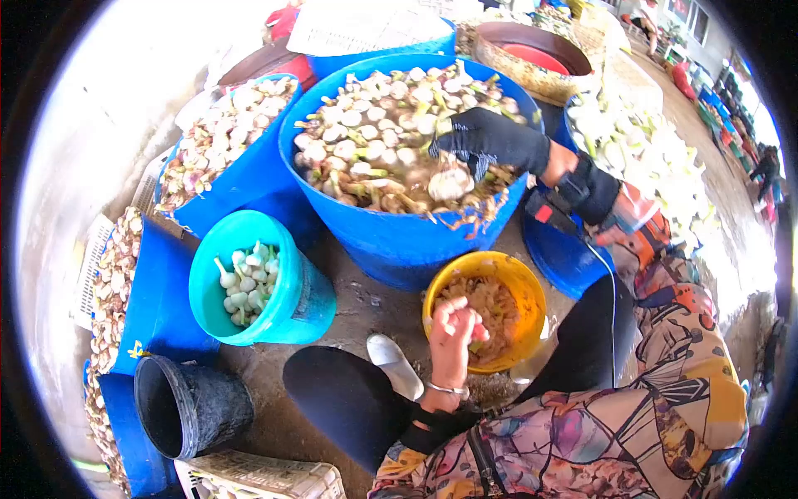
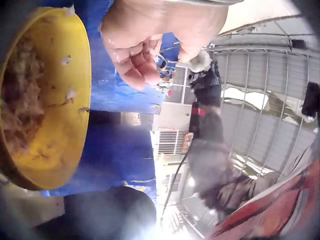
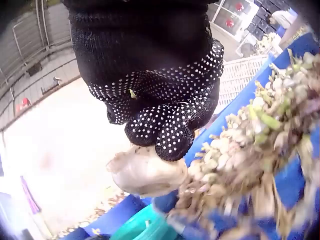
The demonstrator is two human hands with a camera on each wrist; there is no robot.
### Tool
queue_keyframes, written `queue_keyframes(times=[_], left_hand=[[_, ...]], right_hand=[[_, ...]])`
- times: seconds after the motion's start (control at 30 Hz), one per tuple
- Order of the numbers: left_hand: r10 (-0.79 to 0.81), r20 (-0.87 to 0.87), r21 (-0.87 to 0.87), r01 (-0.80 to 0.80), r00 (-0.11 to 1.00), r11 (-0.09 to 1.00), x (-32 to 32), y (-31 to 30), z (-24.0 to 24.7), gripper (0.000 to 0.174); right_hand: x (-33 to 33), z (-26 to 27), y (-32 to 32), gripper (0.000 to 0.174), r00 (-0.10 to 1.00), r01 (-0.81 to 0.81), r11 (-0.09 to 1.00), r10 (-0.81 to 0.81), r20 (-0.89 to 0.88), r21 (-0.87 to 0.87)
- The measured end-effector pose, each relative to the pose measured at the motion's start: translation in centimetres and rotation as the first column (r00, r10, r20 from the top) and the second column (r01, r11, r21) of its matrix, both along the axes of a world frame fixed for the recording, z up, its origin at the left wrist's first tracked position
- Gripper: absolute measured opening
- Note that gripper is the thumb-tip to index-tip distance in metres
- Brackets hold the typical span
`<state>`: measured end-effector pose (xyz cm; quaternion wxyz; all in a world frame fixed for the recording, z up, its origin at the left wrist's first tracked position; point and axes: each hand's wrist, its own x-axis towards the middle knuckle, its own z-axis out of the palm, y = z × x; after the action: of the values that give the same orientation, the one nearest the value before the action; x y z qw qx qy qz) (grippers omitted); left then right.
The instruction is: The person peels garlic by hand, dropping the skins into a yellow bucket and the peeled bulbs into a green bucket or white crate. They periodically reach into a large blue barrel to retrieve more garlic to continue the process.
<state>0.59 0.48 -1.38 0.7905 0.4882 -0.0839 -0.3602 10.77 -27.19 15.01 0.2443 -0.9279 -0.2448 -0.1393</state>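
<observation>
In a black glove with white dots, my right hand [image 1: 497, 137] is over a large blue tub [image 1: 366, 224] full of garlic bulbs [image 1: 374, 133]. Its fingertips grip a whitish garlic bulb [image 3: 147, 172], held above the tub's near side. Bare and ringed by a bracelet at the wrist, my left hand [image 1: 453, 328] hovers over a yellow bucket [image 1: 536, 320]. Its fingers are loosely bent with nothing between them, as the left wrist view also shows. Wet brownish peelings [image 1: 490, 303] lie inside the yellow bucket.
A turquoise bucket [image 1: 312, 295] with several peeled bulbs stands left, near a black bucket [image 1: 220, 407]. Blue containers of garlic [image 1: 229, 125] line the left side. Whiter bulbs [image 1: 640, 150] are heaped at right. A rusty round drum [image 1: 532, 62] sits behind the tub.
</observation>
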Motion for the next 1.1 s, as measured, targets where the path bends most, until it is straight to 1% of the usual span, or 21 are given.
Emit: queue_keyframes(times=[0.03,0.1,0.13,0.17,0.2,0.23,0.27,0.3,0.37,0.4,0.5,0.53,0.6,0.7,0.8,0.83,0.93,1.03,1.1], left_hand=[[-0.05,-0.056,-0.055,0.047,0.997,0.997,0.0,-0.1,0.5,0.039],[-0.102,-0.151,-0.241,0.064,0.983,0.968,-0.5,-0.3,1.8,0.045],[-0.117,-0.14,-0.282,0.073,0.983,0.957,-0.9,-0.4,1.7,0.048],[-0.129,-0.126,-0.322,0.082,0.984,0.943,-1.2,-0.6,1.6,0.051],[-0.174,-0.097,-0.324,0.134,0.98,0.936,-1.3,-0.7,1.4,0.052],[-0.184,-0.111,-0.315,0.141,0.977,0.939,-1.6,-0.9,1.3,0.048],[-0.187,-0.117,-0.294,0.146,0.975,0.945,-2.0,-0.9,0.6,0.044],[-0.191,-0.119,-0.273,0.152,0.974,0.95,-2.3,-0.9,0.0,0.04],[-0.25,-0.207,-0.362,0.163,0.946,0.918,-2.6,-0.6,-0.5,0.034],[-0.278,-0.245,-0.41,0.161,0.929,0.898,-2.7,-0.6,-0.5,0.031],[-0.198,-0.176,-0.317,0.135,0.964,0.939,-3.0,-0.7,-0.1,0.028],[-0.211,-0.141,-0.323,0.156,0.967,0.933,-3.0,-0.8,-0.6,0.031],[-0.169,-0.071,-0.222,0.15,0.983,0.963,-3.4,-1.1,0.1,0.034],[-0.072,0.094,-0.054,0.077,0.993,0.996,-3.9,-1.6,-0.1,0.042],[-0.002,0.28,0.061,-0.016,0.96,0.998,-4.0,-1.9,-0.5,0.05],[0.013,0.342,0.084,-0.045,0.94,0.995,-4.0,-2.1,-0.6,0.052],[0.04,0.502,0.099,-0.103,0.864,0.99,-3.8,-2.2,-1.5,0.053],[0.033,0.524,0.13,-0.118,0.851,0.984,-4.1,-2.0,-1.2,0.051],[0.012,0.246,0.037,-0.022,0.969,0.999,-4.4,-1.6,-1.0,0.046]], right_hand=[[-1.8,-1.0,0.5,0.029,0.993,0.03,0.99,-0.014,-0.116,0.135],[-5.1,-4.3,1.3,0.036,0.994,-0.034,0.99,0.048,-0.1,0.136],[-7.5,-4.4,3.6,0.031,0.914,0.17,0.932,-0.028,-0.405,0.319],[-10.0,-4.5,5.9,0.027,0.76,0.445,0.783,-0.074,-0.646,0.434],[-11.2,-6.5,6.9,0.027,0.873,0.312,0.828,-0.056,-0.485,0.466],[-12.7,-7.9,7.6,0.027,0.849,0.376,0.789,-0.084,-0.522,0.485],[-14.3,-8.2,8.9,0.028,0.823,0.439,0.744,-0.109,-0.557,0.503],[-15.3,-8.8,8.8,0.03,0.807,0.444,0.653,0.006,-0.591,0.613],[-17.3,-9.9,8.5,0.032,0.774,0.458,0.425,0.241,-0.586,0.781],[-17.8,-9.9,8.8,0.035,0.825,0.459,0.375,0.157,-0.543,0.805],[-19.2,-10.9,8.2,0.037,0.76,0.523,0.509,0.084,-0.645,0.683],[-19.7,-11.2,8.3,0.037,0.733,0.546,0.519,0.086,-0.675,0.658],[-20.5,-9.8,9.4,0.036,0.671,0.593,0.536,0.084,-0.737,0.601],[-20.3,-12.4,9.1,0.033,0.836,0.392,0.665,0.032,-0.548,0.636],[-20.4,-13.9,9.4,0.028,0.781,0.482,0.608,0.026,-0.624,0.63],[-20.4,-14.1,9.4,0.029,0.783,0.483,0.589,0.041,-0.621,0.648],[-20.6,-14.1,9.5,0.032,0.771,0.498,0.543,0.079,-0.632,0.676],[-20.7,-13.7,9.4,0.031,0.741,0.532,0.516,0.1,-0.664,0.672],[-20.4,-14.3,8.9,0.03,0.732,0.536,0.498,0.128,-0.669,0.682]])
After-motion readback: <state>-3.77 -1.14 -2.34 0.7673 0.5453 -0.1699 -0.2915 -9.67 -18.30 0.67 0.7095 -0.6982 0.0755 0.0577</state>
